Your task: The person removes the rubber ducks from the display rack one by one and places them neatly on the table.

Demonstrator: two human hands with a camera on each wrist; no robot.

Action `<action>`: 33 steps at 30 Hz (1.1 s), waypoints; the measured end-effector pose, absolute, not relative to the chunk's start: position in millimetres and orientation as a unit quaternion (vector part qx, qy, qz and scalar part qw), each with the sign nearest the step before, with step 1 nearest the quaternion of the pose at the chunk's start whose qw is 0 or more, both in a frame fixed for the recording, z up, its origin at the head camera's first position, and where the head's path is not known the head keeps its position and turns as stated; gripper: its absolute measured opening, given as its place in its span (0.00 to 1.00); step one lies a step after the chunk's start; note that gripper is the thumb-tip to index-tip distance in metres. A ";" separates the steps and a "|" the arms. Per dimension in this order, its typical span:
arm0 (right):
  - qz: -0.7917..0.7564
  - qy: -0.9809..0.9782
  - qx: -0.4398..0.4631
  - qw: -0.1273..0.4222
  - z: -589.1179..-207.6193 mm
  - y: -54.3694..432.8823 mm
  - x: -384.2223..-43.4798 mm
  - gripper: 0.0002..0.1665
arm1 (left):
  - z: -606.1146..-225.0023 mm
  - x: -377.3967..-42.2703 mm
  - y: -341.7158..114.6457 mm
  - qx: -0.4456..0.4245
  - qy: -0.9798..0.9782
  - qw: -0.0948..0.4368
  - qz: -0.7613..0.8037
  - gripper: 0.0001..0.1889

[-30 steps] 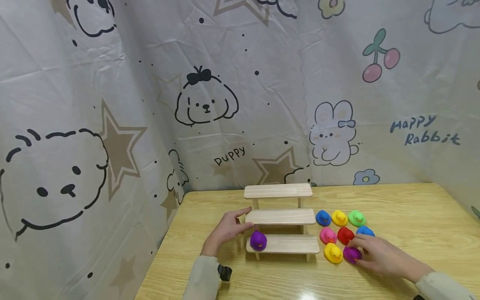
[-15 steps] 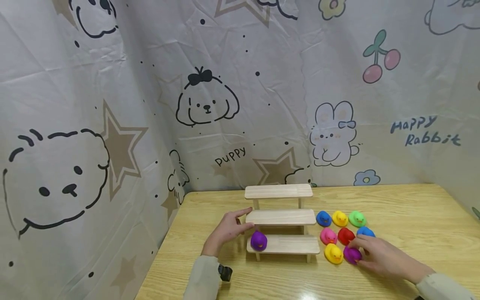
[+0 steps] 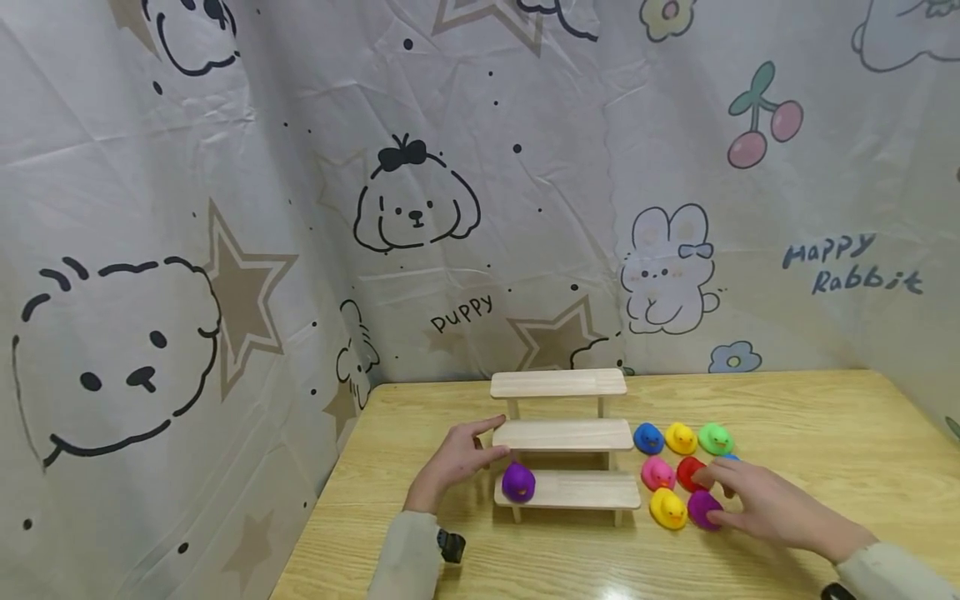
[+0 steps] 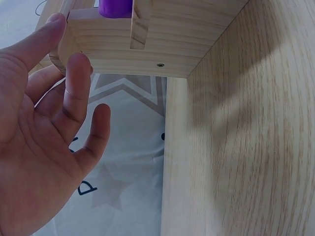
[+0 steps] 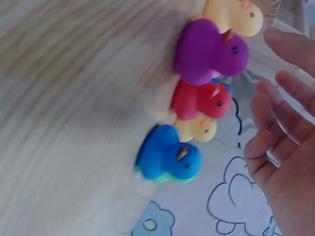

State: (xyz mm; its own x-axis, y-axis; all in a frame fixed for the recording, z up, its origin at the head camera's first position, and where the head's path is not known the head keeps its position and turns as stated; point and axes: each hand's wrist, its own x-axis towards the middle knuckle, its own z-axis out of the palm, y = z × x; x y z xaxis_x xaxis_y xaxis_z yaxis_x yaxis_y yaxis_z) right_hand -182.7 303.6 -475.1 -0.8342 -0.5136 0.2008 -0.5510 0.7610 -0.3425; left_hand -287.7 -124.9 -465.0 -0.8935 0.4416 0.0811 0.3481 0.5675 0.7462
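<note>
A three-tier wooden display stand (image 3: 562, 434) is on the table, with a purple rubber duck (image 3: 518, 483) on the left end of its lowest step. My left hand (image 3: 456, 458) holds the left end of the middle step between thumb and index finger; its other fingers hang loosely bent in the left wrist view. Over the loose ducks, my right hand (image 3: 768, 502) has its fingers spread with nothing between them. Closest to its thumb is a second purple duck (image 5: 199, 54), and the right wrist view shows a gap between them. A red duck (image 3: 691, 473) sits just behind.
Right of the stand, several more ducks are grouped: yellow (image 3: 668, 508), pink (image 3: 657, 473), blue (image 3: 648, 437), another yellow one and a green one (image 3: 716, 438). Another blue duck is mostly covered by my right hand. A printed cloth (image 3: 555, 208) hangs behind the table.
The thumb and fingers of my right hand have spread away from the purple duck, and the hand now covers more of the blue duck behind. My left hand stays on the stand.
</note>
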 end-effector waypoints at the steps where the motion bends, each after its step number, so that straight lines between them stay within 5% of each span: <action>1: 0.195 -0.938 0.284 0.047 -473.7 301.3 -182.9 0.19 | -465.0 -287.5 -124.9 0.224 0.883 0.057 0.408 0.29; 9: 0.204 -0.911 0.338 0.123 -470.3 273.1 -186.6 0.18 | -464.4 -286.3 -125.5 0.221 0.882 0.061 0.411 0.29; 18: 0.215 -0.903 0.358 0.104 -458.3 237.0 -193.6 0.18 | -462.5 -285.7 -125.1 0.217 0.883 0.065 0.411 0.29; 33: 0.230 -0.876 0.392 0.164 -454.4 184.7 -206.6 0.18 | -461.2 -285.4 -124.7 0.214 0.885 0.064 0.408 0.29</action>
